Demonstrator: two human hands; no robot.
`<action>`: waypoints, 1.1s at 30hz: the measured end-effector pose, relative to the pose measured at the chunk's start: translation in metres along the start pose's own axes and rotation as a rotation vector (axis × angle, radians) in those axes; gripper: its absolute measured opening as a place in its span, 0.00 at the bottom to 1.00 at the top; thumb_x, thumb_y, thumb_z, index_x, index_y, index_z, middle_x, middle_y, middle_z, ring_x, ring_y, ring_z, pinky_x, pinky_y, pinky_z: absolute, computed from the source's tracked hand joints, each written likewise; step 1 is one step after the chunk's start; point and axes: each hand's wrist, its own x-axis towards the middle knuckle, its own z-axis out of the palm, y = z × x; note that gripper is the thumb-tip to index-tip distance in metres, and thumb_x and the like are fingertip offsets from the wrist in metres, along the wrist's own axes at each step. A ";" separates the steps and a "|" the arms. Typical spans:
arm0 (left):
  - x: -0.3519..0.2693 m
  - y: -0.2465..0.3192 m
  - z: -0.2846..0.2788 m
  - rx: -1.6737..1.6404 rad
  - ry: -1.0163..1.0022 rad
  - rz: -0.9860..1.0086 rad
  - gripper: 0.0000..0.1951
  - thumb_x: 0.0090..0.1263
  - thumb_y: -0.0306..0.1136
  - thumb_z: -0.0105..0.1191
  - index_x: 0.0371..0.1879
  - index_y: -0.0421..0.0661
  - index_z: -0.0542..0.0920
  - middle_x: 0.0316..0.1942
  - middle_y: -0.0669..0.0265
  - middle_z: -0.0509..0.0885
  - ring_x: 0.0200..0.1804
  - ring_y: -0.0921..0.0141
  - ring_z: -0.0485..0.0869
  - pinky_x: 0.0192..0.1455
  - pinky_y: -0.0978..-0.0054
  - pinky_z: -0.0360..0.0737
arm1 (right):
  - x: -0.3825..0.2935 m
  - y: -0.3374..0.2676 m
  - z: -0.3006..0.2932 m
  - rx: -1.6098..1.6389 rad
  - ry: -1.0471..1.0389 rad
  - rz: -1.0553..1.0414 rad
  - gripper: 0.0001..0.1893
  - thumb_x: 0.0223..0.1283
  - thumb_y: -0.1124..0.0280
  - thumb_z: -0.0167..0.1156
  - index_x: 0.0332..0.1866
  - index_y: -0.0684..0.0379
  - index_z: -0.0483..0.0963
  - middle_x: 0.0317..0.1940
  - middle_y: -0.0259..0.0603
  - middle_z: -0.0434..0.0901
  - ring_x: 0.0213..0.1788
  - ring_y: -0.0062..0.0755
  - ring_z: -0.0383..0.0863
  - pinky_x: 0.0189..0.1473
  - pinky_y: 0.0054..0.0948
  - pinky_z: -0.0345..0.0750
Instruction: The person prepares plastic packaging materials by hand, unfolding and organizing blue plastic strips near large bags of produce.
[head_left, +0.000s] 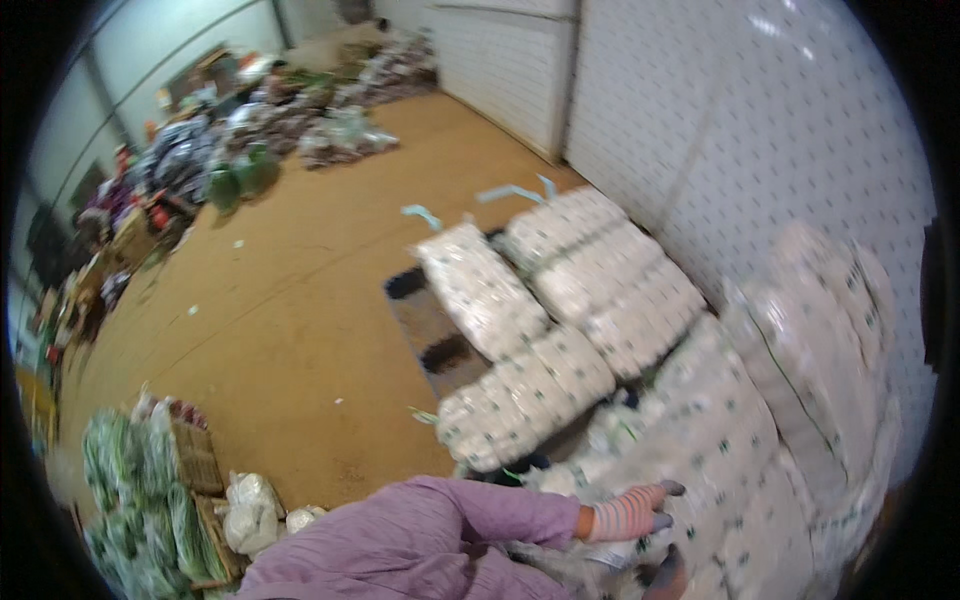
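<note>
My left hand (634, 513), in an orange-and-grey striped glove with grey fingertips, reaches from a purple sleeve over a large clear plastic bag packed with white items (716, 465). Its visible fingers are apart against or just above the plastic; contact is not certain. Below it, near the bottom edge, my right hand (666, 576) shows only in part, blurred, close to the same plastic. Its grip cannot be made out. Similar long packs of white goods (525, 397) with small dark green marks lie beyond, on a dark pallet (442, 352).
A pale patterned wall (720, 135) rises behind the bags. Green produce in plastic (124, 480) is stacked beside crates at lower left, near white bags (251, 510). Across the tan floor (300, 300) lie heaps of bagged goods (270, 124). Light blue straps (517, 193) stick out by the pallet.
</note>
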 end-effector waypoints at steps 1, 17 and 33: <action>-0.002 0.008 -0.017 0.061 0.065 0.020 0.28 0.59 0.35 0.54 0.60 0.44 0.63 0.26 0.60 0.77 0.30 0.66 0.76 0.35 0.69 0.75 | -0.021 -0.021 0.045 -0.055 -0.105 -0.075 0.21 0.60 0.67 0.49 0.57 0.66 0.66 0.47 0.47 0.72 0.48 0.36 0.74 0.52 0.37 0.71; -0.070 0.027 -0.107 0.322 0.310 -0.084 0.35 0.53 0.46 0.60 0.59 0.42 0.65 0.44 0.50 0.78 0.45 0.54 0.79 0.48 0.64 0.75 | -0.060 -0.128 0.169 0.519 -0.322 -0.439 0.28 0.58 0.72 0.48 0.65 0.67 0.55 0.53 0.48 0.67 0.49 0.34 0.72 0.53 0.32 0.71; -0.076 0.012 -0.108 -0.314 -0.108 -0.179 0.17 0.58 0.30 0.61 0.45 0.36 0.79 0.39 0.65 0.84 0.40 0.79 0.78 0.47 0.78 0.75 | -0.028 -0.129 0.158 0.420 -0.136 -0.481 0.29 0.51 0.82 0.58 0.62 0.67 0.62 0.43 0.42 0.75 0.42 0.26 0.74 0.47 0.24 0.73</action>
